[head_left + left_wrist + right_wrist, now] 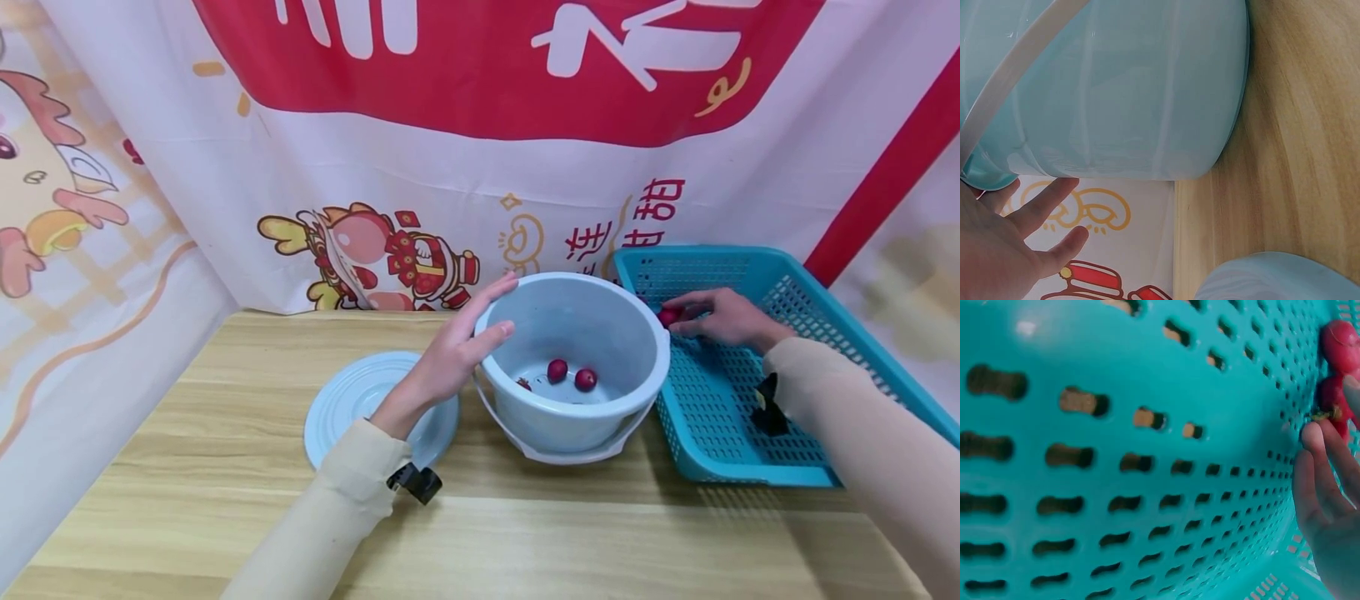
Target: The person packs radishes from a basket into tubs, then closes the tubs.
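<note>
A pale blue bucket [570, 429] stands upright with its handle hanging down the front; a few small red radishes [586, 380] lie on its bottom. My left hand [463, 346] rests at the bucket's left rim, fingers spread and mostly straight, as the left wrist view also shows. In the teal basket [738, 475] to the right, my right hand [723, 318] pinches a red radish [1333, 400] between thumb and fingertips near the wall. Another radish [1340, 347] lies right beside it in the right wrist view.
A round pale blue lid [337, 408] lies on the wooden table [187, 467], left of the bucket and partly under my left forearm. Behind the table hangs a printed cloth [420, 167]. The basket stands close against the bucket's right side.
</note>
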Tool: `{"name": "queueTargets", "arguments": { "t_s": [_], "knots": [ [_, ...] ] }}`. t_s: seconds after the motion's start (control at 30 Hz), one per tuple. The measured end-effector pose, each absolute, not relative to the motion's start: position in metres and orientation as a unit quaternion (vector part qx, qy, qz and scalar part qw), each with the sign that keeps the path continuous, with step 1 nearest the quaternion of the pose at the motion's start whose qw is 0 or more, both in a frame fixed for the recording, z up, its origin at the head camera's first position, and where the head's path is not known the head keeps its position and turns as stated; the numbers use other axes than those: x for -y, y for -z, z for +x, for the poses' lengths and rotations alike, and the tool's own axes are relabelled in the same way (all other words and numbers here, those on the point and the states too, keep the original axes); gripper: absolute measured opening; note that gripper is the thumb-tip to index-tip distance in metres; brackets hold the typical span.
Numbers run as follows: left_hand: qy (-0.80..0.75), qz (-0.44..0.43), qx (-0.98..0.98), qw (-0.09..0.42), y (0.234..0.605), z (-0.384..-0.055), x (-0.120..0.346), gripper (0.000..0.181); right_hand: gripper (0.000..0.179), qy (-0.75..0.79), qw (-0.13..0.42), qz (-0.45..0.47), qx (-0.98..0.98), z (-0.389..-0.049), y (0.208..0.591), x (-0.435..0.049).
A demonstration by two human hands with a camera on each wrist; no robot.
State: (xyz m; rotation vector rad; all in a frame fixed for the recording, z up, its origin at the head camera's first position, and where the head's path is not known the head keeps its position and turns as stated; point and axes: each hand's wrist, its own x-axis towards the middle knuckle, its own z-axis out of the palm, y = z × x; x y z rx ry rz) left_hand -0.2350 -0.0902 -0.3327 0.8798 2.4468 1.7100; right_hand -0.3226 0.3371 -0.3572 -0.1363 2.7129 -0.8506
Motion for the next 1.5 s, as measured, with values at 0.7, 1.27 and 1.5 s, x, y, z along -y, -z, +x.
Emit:
{"name": "queueTargets", "arguments": {
  "t_s": [0.7,1.27,1.5],
  "knots": [
    [-0.547,0.277,-0.790,0.015,0.332,-0.237,0.091,0.060,0.045,0.256,0.105,-0.043,-0.960,-0.325,0.354,-0.331],
    [-0.549,0.283,-0.786,0.015,0.333,-0.236,0.089,0.060,0.063,0.337,0.056,-0.037,-0.939,-0.317,0.333,-0.340],
    [-0.547,0.279,-0.789,0.014,0.332,-0.235,0.089,0.061,0.070,0.372,0.038,-0.040,-0.926,-0.309,0.318,-0.337]
  ]
}}
